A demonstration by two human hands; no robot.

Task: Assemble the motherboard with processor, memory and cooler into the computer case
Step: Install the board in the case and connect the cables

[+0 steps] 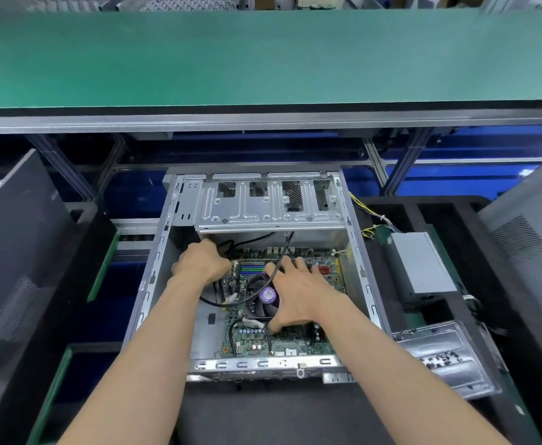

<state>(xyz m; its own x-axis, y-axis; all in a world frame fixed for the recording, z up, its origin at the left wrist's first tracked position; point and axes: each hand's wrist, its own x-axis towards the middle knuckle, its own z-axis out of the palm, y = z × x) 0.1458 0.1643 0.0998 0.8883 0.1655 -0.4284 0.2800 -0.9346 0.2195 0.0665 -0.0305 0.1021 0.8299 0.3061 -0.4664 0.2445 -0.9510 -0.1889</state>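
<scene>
An open silver computer case (154,271) lies flat in front of me. Inside it sits the green motherboard (298,343) with blue memory slots (252,268) and a black cooler fan (265,300) with a purple hub. My left hand (200,261) is curled at the board's upper left corner, among black cables (231,244); its fingers are hidden. My right hand (295,289) lies spread over the cooler and board, thumb down at the cooler's near edge, fingers reaching toward the far edge. A black cable (277,268) crosses over my right fingers.
A grey power supply (420,263) with coloured wires lies right of the case. A silver bracket (446,354) sits at the near right. Dark case panels lean at the left (16,252) and right (526,239). A green shelf (263,56) runs overhead.
</scene>
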